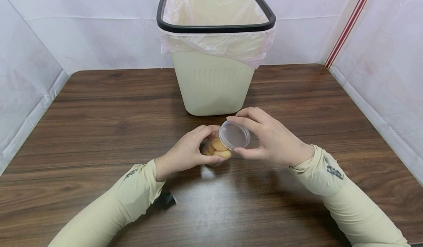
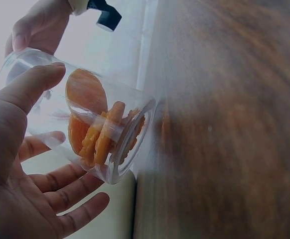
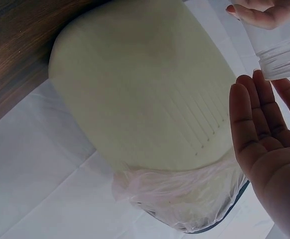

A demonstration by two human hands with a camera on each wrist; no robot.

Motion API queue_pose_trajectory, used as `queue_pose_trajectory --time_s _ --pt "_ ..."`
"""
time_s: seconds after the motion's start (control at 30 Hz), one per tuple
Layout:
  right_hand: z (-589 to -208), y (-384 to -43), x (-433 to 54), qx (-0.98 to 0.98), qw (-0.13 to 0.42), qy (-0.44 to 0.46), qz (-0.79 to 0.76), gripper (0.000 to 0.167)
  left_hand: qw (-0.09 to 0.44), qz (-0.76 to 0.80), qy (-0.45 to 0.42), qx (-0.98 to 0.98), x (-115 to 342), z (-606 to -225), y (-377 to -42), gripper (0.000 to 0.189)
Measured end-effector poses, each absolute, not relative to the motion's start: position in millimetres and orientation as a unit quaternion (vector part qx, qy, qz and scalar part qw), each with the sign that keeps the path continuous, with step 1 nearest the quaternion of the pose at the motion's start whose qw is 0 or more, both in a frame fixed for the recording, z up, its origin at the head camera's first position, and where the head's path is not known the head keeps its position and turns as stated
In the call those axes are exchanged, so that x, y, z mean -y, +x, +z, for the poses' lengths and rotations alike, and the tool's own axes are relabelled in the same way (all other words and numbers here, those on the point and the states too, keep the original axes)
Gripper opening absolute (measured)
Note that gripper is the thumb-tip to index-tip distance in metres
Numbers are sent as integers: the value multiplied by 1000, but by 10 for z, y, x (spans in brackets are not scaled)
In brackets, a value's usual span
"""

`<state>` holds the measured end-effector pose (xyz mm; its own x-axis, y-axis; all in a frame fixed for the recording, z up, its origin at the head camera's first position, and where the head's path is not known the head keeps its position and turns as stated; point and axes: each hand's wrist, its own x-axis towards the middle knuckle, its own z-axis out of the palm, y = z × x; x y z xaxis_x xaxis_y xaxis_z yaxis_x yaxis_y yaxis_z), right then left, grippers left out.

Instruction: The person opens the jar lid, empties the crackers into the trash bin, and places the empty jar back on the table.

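Observation:
A clear plastic jar (image 2: 116, 94) with several round golden-brown cookies (image 2: 86, 93) inside is tilted just above the wooden table. My left hand (image 1: 185, 151) grips its side, thumb on one side and fingers on the other. At the jar's mouth is a round translucent lid (image 1: 234, 135), facing up toward the head camera. My right hand (image 1: 272, 138) holds the lid's edge between thumb and fingers. Whether the lid is screwed down or loose I cannot tell. In the right wrist view, the clear threaded rim (image 3: 284, 60) shows beside the right fingertips.
A cream trash bin (image 1: 213, 82) with a black rim (image 1: 216, 29) and a pinkish plastic liner (image 1: 228, 47) stands just beyond the hands. Under the left sleeve is a small black object (image 1: 168, 200). White sheeting (image 1: 99, 34) surrounds the brown wooden table (image 1: 109, 107).

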<state>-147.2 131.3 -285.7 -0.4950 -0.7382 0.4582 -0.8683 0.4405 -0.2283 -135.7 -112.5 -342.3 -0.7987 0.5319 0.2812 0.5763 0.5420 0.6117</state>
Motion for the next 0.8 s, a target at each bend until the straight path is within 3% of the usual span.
queue_pose_trajectory --time_s 0.67,0.8 --pt "-2851 -1475 -1315 832 145 491 212 65 21 -364 -313 877 1130 -3425 -1365 62" --pt "-2860 -1466 -1297 837 166 479 206 67 21 -365 -314 876 1131 -3426 -1362 60"
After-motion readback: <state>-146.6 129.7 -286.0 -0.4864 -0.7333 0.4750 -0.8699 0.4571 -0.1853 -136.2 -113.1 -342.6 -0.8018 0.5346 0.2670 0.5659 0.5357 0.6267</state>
